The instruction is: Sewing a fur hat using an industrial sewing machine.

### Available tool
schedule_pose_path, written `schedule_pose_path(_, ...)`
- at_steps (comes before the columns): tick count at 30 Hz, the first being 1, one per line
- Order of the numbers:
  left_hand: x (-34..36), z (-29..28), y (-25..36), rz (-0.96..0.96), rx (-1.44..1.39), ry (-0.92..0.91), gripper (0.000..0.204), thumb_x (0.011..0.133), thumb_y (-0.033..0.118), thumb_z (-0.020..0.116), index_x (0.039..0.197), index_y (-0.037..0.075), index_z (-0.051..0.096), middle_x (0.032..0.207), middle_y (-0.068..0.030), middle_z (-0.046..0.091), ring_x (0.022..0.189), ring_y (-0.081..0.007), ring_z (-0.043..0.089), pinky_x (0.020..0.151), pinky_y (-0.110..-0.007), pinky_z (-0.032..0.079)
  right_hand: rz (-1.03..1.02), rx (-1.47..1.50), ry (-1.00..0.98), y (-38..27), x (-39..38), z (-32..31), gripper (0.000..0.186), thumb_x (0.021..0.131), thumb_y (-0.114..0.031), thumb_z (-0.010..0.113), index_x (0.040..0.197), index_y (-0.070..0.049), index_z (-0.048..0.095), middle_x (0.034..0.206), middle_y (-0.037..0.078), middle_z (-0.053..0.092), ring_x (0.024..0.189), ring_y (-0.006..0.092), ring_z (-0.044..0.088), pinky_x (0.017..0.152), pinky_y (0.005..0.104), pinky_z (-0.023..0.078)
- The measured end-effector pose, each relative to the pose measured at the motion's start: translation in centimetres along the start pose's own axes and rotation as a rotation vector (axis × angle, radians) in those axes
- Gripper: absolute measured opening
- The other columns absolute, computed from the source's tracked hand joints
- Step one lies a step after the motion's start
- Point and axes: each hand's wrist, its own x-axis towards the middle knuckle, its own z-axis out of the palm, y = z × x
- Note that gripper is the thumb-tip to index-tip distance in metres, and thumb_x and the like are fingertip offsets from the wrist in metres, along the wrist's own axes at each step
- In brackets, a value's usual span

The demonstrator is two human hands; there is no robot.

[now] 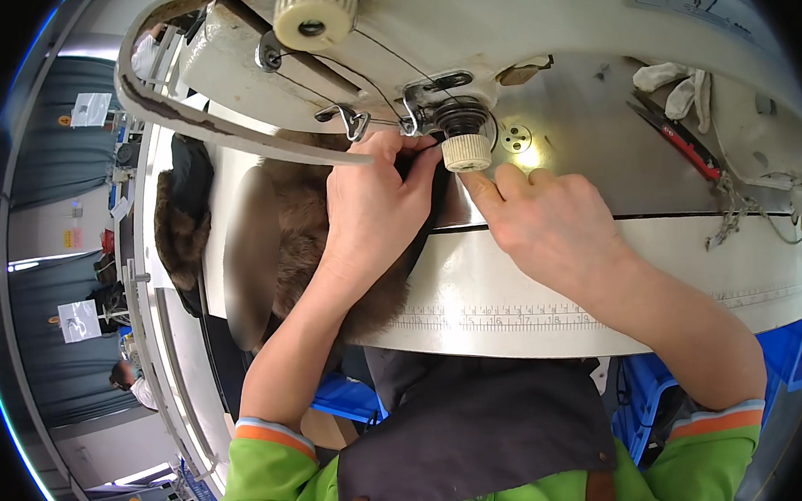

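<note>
Under the head of a cream sewing machine (469, 34), my left hand (376, 203) pinches the edge of a dark cloth (426, 220) joined to brown fur (301, 226). The fur lies beneath and to the left of that wrist. My right hand (555, 214) is just right of the ridged cream tension knob (467, 152), its fingers curled and the index finger pointing toward the cloth's edge. Whatever its fingertips hold, if anything, cannot be made out. The needle and the stitching spot are hidden behind the machine head.
At the right of the metal bed lie red-handled scissors (687, 149), a white cloth glove (677, 88) and loose thread ends (724, 220). A printed ruler (516, 317) runs along the table's front. Another brown fur piece (182, 228) lies far left. Blue bins (644, 399) stand below the table.
</note>
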Motion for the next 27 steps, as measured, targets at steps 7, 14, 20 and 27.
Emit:
schedule_pose_path(7,0.1,0.4,0.6,0.036,-0.002,0.016,0.015,0.084,0.012,0.072,0.090,-0.002,0.069,0.079,-0.0166,0.067,0.073,-0.0298,0.066,0.069,-0.036,0.051,-0.151,0.098,0.081,0.6,0.3,0.8,0.015,0.078,-0.013,0.063,0.090,-0.006,0.059,0.100,0.007,0.060,0.074,0.0159,0.061,0.054,0.0276,0.053)
schedule_pose_path(14,0.2,-0.5,1.8,-0.119,0.015,-0.088,0.015,0.083,0.011,0.070,0.089,-0.002,0.068,0.073,-0.0174,0.066,0.068,-0.0340,0.066,0.066,-0.040,0.052,-0.129,0.111,0.024,0.7,0.2,0.7,0.021,0.079,-0.013,0.062,0.097,-0.007,0.056,0.119,0.010,0.065,0.078,0.0167,0.060,0.058,0.0285,0.053)
schedule_pose_path(20,0.1,-0.7,1.5,-0.065,-0.023,-0.111,0.016,0.081,0.010,0.070,0.091,-0.003,0.067,0.076,-0.0190,0.066,0.072,-0.0357,0.066,0.067,-0.041,0.052,-0.112,-0.022,-0.003,-0.1,0.1,0.1,0.025,0.079,-0.015,0.063,0.102,-0.006,0.057,0.118,0.012,0.067,0.067,0.0171,0.063,0.050,0.0286,0.054)
schedule_pose_path(27,-0.3,0.3,1.1,0.084,0.105,-0.047,0.017,0.078,0.005,0.069,0.092,-0.004,0.065,0.083,-0.0194,0.066,0.080,-0.0373,0.065,0.072,-0.043,0.052,-0.093,-0.065,-0.040,-0.4,0.3,-0.5,0.028,0.079,-0.014,0.063,0.105,-0.006,0.058,0.119,0.013,0.067,0.064,0.0164,0.065,0.049,0.0282,0.054)
